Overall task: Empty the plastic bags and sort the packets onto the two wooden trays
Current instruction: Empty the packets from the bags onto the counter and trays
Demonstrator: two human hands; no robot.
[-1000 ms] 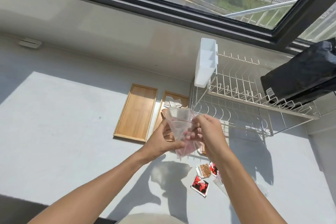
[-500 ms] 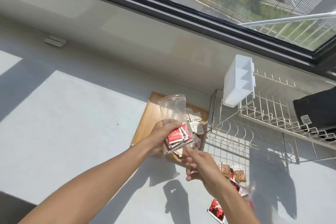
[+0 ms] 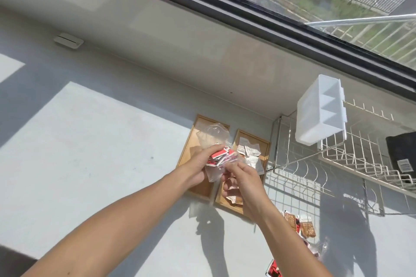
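Sunlit and pale grey, the bench (image 3: 94, 153) runs under a wide window, with a white wire dish rack (image 3: 333, 164) at 3 o'clock and two wooden trays side by side near the middle. Over the left tray (image 3: 189, 148) the left hand (image 3: 198, 164) is closed around a clear plastic bag (image 3: 212, 139) and a bunch of red packets (image 3: 221, 157) showing at its mouth, while the right hand (image 3: 243, 177) pinches the bag's crumpled lower part from 5 o'clock; both hands are gripping, neither is open.

The bag looks thin, soft and slippery, with no shape of its own, so I judge it is best held by its closed end with one hand while the other draws the packets out or shakes them loose. The packets seem light, flat and flexible, likely to slide over each other and scatter; taking the stack across its flat faces should keep it together.

They are small squares, red with white and black print, fanned in a loose sheaf. The right tray (image 3: 265, 148) already carries white packets (image 3: 249, 153) at its far end and a few brownish ones nearer the right wrist. More loose packets (image 3: 301, 225), brown and red, lie on the bench at 5 o'clock, beside what may be another clear bag, too blurred to be sure.
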